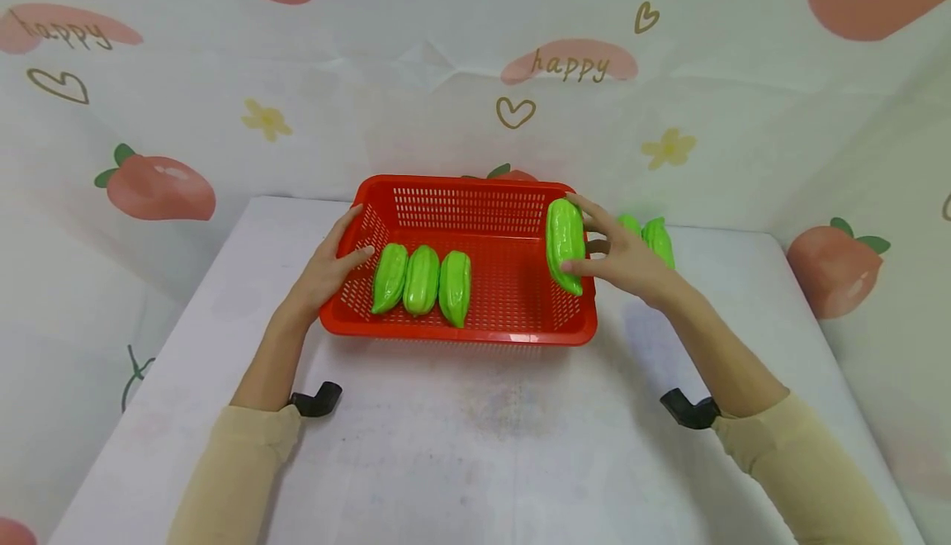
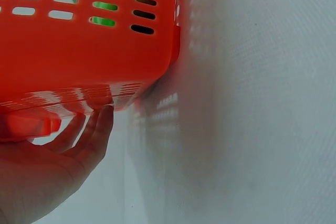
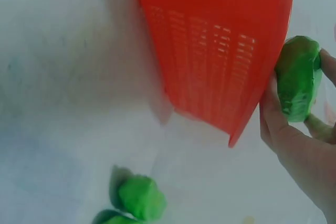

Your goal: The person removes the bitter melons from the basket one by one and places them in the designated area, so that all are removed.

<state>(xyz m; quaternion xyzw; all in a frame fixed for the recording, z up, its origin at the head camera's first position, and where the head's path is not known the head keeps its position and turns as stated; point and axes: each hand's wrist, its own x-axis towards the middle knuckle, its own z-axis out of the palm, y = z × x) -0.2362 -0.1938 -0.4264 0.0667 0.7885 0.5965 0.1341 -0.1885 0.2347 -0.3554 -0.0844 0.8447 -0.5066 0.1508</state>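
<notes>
A red plastic basket [image 1: 513, 281] with slotted walls stands on the table. Three bright green, ridged, elongated fruits [image 1: 422, 281] lie side by side in its left half. My left hand [image 1: 323, 268] holds the basket's left rim, thumb over the inside and fingers against the outer wall [image 2: 97, 135]. With its thumb and fingers, my right hand [image 1: 624, 256] grips another green ridged fruit [image 1: 566, 244] above the basket's right end. In the right wrist view this held fruit [image 3: 298, 77] is up beside the rim, its pointed end downward in the head view.
Behind my right hand, more green fruits [image 1: 658, 239] lie on the table to the right of the basket. A patterned cloth [image 1: 438, 116] with peaches and hearts hangs behind the white table [image 1: 461, 446]. Black curved pieces [image 1: 318, 400] sit at both sleeve cuffs.
</notes>
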